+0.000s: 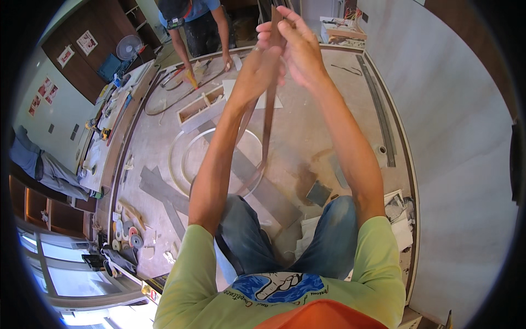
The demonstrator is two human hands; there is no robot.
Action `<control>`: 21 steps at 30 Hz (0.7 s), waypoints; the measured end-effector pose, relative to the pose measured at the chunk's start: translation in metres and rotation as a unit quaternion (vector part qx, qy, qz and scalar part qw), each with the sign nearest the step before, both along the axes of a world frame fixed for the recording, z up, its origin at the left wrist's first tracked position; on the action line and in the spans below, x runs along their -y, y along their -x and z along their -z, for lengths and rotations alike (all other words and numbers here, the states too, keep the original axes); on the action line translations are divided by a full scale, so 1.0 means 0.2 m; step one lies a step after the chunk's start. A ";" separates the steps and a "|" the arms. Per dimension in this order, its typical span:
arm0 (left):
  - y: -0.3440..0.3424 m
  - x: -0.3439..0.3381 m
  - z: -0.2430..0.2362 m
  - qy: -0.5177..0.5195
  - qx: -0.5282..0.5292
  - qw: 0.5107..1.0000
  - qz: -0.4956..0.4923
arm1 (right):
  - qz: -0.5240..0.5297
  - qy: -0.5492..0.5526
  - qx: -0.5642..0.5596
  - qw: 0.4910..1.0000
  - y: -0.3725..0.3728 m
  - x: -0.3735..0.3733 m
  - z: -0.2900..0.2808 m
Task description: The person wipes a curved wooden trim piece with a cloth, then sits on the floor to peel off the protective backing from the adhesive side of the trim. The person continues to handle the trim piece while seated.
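Observation:
Both my arms stretch forward, raised over the work surface, with a long, thin brown strip (268,123) between the hands. My right hand (304,54) pinches the strip near its upper end, thumb against it. Just below and to the left, my left hand (255,75) is closed around the same strip, a little smeared by motion. From there the strip hangs in a loop toward my knees, and part of it is hidden behind my left forearm. Pale hoops of coiled strip (172,164) lie on the surface beneath.
A wooden box (198,112) with divided compartments sits ahead. Grey boards (268,192) lie crosswise near my knees. Rolls of tape (134,237) cluster at the left. Across the surface, a co-worker's hand (190,77) works with a strip. A wall (438,109) rises at the right.

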State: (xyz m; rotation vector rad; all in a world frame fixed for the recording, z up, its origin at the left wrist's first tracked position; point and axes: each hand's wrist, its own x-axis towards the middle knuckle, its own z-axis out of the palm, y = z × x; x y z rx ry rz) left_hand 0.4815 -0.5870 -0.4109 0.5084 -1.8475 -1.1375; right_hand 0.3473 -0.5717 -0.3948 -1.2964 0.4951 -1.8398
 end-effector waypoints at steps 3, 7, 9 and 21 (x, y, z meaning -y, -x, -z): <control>-0.04 0.02 0.06 0.024 0.024 0.999 -0.014 | -0.063 -0.006 -0.002 0.998 0.00 -0.04 -0.02; -0.09 0.02 0.11 0.054 0.029 0.998 -0.025 | 0.005 -0.008 -0.049 0.999 0.01 -0.03 0.00; -0.11 0.01 0.10 0.047 0.033 0.998 -0.028 | 0.069 0.014 -0.092 0.993 0.01 -0.02 0.01; -0.04 -0.08 0.06 0.034 -0.076 0.996 -0.036 | 0.232 0.035 -0.082 0.969 -0.02 0.04 0.04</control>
